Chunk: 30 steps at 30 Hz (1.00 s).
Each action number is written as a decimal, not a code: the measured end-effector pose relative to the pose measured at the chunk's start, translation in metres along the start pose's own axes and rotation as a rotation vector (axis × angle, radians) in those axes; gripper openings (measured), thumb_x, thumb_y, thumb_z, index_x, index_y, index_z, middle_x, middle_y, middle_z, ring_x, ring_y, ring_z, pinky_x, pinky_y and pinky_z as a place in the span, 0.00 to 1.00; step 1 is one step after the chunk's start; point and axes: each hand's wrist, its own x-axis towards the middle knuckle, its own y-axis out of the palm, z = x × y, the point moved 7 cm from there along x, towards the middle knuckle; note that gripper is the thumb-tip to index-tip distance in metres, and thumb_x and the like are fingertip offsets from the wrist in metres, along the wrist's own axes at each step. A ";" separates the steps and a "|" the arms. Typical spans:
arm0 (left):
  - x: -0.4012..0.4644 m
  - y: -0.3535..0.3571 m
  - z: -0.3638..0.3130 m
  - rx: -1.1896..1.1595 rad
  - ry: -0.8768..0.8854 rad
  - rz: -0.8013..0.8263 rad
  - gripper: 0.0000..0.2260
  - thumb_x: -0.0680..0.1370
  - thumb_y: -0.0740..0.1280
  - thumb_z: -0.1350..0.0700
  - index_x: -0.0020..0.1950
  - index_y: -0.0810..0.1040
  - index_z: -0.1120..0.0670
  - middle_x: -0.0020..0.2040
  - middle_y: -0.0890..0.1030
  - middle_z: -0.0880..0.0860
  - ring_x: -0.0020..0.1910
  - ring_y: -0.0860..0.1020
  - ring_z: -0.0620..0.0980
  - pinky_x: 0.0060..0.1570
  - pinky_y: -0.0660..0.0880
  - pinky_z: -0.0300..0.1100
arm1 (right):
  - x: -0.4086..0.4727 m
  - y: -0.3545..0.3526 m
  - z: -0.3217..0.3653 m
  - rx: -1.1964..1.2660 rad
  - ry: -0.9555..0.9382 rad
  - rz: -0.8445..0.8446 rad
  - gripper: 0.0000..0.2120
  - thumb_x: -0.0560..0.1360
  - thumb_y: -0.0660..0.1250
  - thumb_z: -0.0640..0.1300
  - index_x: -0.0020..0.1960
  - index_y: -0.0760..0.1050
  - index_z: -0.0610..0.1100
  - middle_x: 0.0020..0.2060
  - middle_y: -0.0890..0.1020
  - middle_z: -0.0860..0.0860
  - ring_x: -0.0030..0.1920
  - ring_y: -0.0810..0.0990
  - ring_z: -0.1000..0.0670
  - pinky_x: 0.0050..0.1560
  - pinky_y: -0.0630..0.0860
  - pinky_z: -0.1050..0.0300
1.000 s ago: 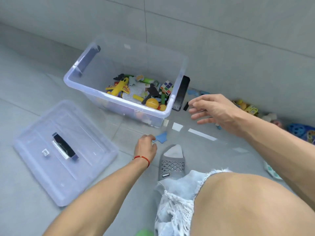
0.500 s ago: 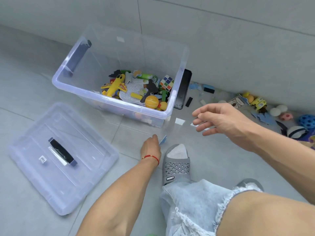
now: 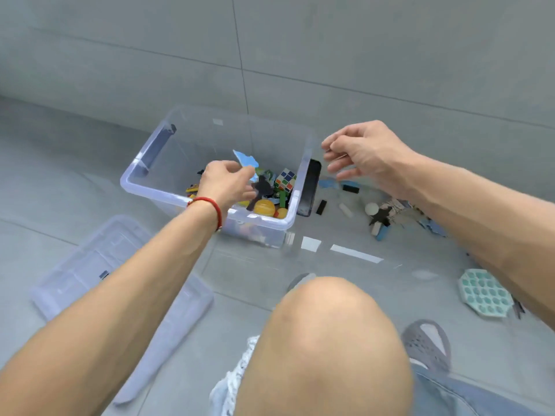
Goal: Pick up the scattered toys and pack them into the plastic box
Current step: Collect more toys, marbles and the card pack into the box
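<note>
The clear plastic box (image 3: 156, 187) stands on the grey floor by the wall, with several toys inside: a colour cube (image 3: 286, 179), an orange ball (image 3: 264, 207) and a dark flat figure (image 3: 260, 187). My left hand (image 3: 225, 183) is over the box and pinches a flat blue puzzle piece (image 3: 244, 159). My right hand (image 3: 366, 154) hovers to the right of the box with loosely curled fingers and holds nothing. Scattered toys (image 3: 381, 217) lie on the floor right of the box, among them a black block (image 3: 350, 188) and a white ball (image 3: 371, 208).
The box lid (image 3: 90, 265) lies flat on the floor at the left. A teal bubble-pop toy (image 3: 485, 292) lies at the right. My bare knee (image 3: 327, 340) fills the lower middle, and a grey slipper (image 3: 426, 343) shows to its right. White tape strips (image 3: 356, 253) mark the floor.
My left hand has lifted the blue piece off the floor and carried it up over the box. My right hand has risen beside the box's right end. The camera's view has shifted.
</note>
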 end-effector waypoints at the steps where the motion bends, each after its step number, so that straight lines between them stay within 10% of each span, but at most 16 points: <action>1: 0.004 0.004 -0.011 0.132 0.044 -0.013 0.26 0.69 0.69 0.50 0.65 0.76 0.55 0.52 0.82 0.52 0.50 0.84 0.54 0.54 0.81 0.50 | 0.002 -0.015 0.002 -0.060 -0.016 -0.017 0.09 0.78 0.62 0.39 0.51 0.82 0.42 0.44 0.84 0.46 0.38 0.83 0.50 0.43 0.82 0.55; 6: -0.013 0.075 -0.060 0.395 0.309 0.101 0.16 0.70 0.65 0.54 0.57 0.80 0.47 0.53 0.81 0.49 0.51 0.81 0.48 0.55 0.78 0.43 | 0.030 -0.072 -0.031 -0.554 -0.009 0.029 0.10 0.76 0.62 0.44 0.51 0.81 0.46 0.43 0.86 0.49 0.43 0.86 0.47 0.47 0.82 0.54; 13: 0.041 0.239 -0.005 0.716 0.246 0.375 0.19 0.74 0.65 0.61 0.66 0.74 0.55 0.60 0.79 0.56 0.61 0.77 0.55 0.60 0.74 0.43 | 0.118 -0.087 -0.155 -1.076 0.037 0.276 0.12 0.78 0.58 0.42 0.55 0.78 0.41 0.57 0.82 0.43 0.57 0.79 0.40 0.54 0.78 0.50; 25: 0.164 0.332 0.114 1.237 0.097 0.327 0.45 0.73 0.67 0.65 0.79 0.43 0.43 0.77 0.49 0.59 0.68 0.65 0.63 0.61 0.71 0.55 | 0.221 -0.028 -0.299 -0.992 -0.134 0.246 0.30 0.79 0.61 0.38 0.79 0.58 0.43 0.80 0.57 0.49 0.79 0.57 0.46 0.72 0.65 0.45; 30: 0.178 0.341 0.126 1.331 0.168 0.340 0.38 0.75 0.63 0.64 0.80 0.48 0.47 0.79 0.47 0.55 0.69 0.63 0.65 0.63 0.68 0.54 | 0.224 -0.006 -0.320 -1.027 -0.159 0.091 0.29 0.77 0.65 0.38 0.76 0.62 0.44 0.75 0.64 0.49 0.74 0.64 0.44 0.66 0.69 0.46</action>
